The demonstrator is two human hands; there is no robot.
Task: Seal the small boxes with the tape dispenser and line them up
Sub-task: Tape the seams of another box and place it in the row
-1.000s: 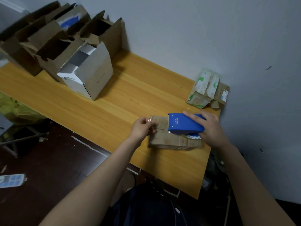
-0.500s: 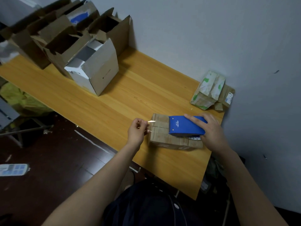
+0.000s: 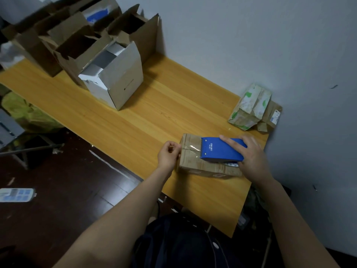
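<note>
Curled fingers of the left hand (image 3: pixel 168 156) pinch the clear tape (image 3: pixel 191 148) at the small box's (image 3: pixel 195 164) left edge. The right hand (image 3: pixel 253 159) grips the blue tape dispenser (image 3: pixel 220 150) atop that box, near the table's (image 3: pixel 135 122) right end.

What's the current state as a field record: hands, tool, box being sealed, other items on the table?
left hand: pinches the end of the clear tape strip at the box's left edge
right hand: grips the blue tape dispenser, index finger along its top
dispenser position: on top of the small cardboard box, blade end toward the left hand
box position: on the wooden table, near its front edge
other items: open cardboard boxes and a white box at far left; green-and-white cartons by the wall
</note>
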